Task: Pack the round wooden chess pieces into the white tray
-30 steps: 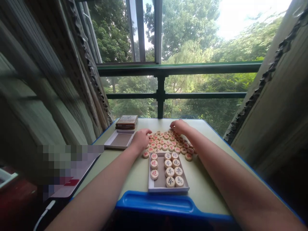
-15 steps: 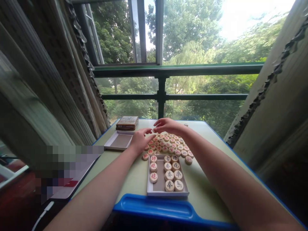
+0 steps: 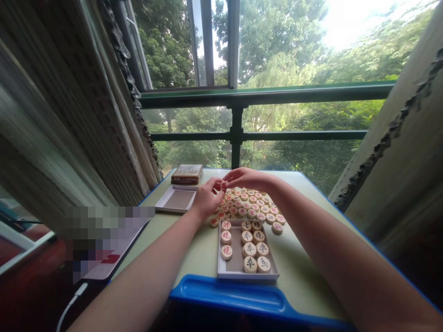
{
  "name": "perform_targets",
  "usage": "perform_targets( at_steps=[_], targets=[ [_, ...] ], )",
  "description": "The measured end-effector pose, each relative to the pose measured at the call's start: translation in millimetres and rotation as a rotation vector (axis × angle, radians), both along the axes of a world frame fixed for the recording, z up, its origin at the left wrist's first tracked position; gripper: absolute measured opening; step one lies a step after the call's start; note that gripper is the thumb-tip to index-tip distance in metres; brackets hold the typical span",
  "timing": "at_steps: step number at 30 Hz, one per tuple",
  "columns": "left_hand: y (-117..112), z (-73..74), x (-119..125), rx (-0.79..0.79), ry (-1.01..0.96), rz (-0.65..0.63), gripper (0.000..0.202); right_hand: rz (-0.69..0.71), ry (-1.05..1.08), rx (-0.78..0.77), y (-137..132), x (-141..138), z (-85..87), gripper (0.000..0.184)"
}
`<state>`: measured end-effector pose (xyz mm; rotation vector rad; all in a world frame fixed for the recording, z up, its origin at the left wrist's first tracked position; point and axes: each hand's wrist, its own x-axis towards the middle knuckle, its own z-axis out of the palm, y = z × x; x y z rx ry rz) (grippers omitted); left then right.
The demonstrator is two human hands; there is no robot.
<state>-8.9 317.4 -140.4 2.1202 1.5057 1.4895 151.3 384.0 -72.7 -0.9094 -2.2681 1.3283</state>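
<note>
A round wooden Chinese chess piece (image 3: 223, 185) with red marking is held up between my hands, above the far left of a spread of similar pieces (image 3: 252, 214). My left hand (image 3: 209, 195) closes its thumb and fingers on it from the left. My right hand (image 3: 242, 176) reaches over from the right, its fingertips on the same piece. Nearer me lies a shallow white box (image 3: 234, 266). Red-marked pieces (image 3: 226, 251) line its left side, and two columns of black-marked pieces (image 3: 249, 264) fill its right side; some look stacked.
A second shallow tray (image 3: 178, 200) lies left of my left hand, with a small stack of boxes (image 3: 187, 174) behind it. A laptop-like device (image 3: 104, 269) sits at the left edge. The green table has a blue moulded front edge (image 3: 230, 295).
My hands have come together: the left fingers, apart before, now close around the piece in my right fingertips. The view has shifted slightly; the boxed pieces look unchanged.
</note>
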Motion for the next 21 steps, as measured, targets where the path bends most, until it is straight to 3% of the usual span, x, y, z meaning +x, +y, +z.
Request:
perform_targets(
  at_steps=[5,8,12,21],
  targets=[
    [-2,2.3,1,0.034,-0.043,0.034,0.020,-0.053,-0.134,0.022,0,4,2.0,0.020],
    [1,0.1,0,-0.010,-0.038,0.062,0.014,0.003,-0.179,0.019,1,3,-0.9,0.022],
    [6,-5.4,-2,-0.048,-0.005,0.091,0.012,0.067,-0.405,0.082,1,2,-4.3,0.026],
    [8,-8.3,-3,-0.065,0.037,0.109,0.015,0.209,-0.815,0.189,-10,4,8.4,0.033]
  ],
)
